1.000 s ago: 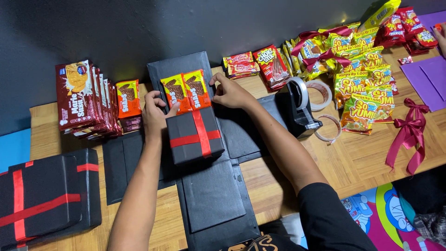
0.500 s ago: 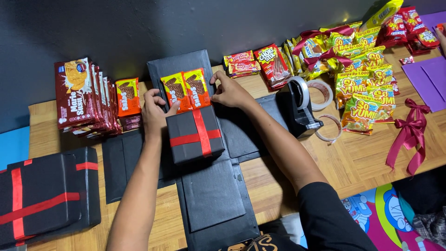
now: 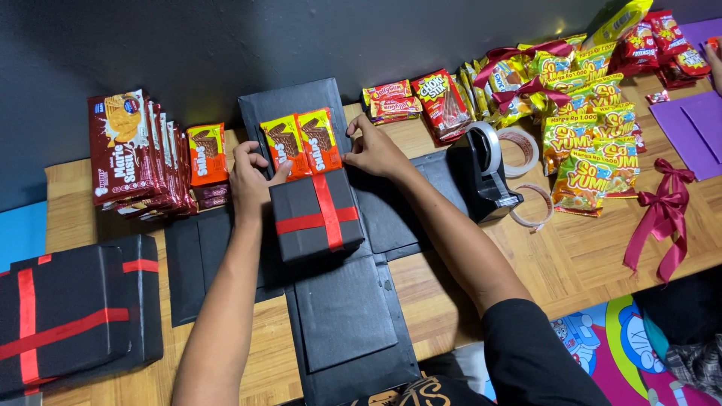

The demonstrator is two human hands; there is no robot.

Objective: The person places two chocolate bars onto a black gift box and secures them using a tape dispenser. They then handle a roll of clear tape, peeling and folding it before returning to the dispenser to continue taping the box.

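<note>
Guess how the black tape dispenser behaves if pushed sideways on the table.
The tape dispenser looks chunky with a broad flat base, so it probably slides rather than tips. Likely heavy for its size. Loose tape rolls lie against it and would likely be shoved along.
</note>
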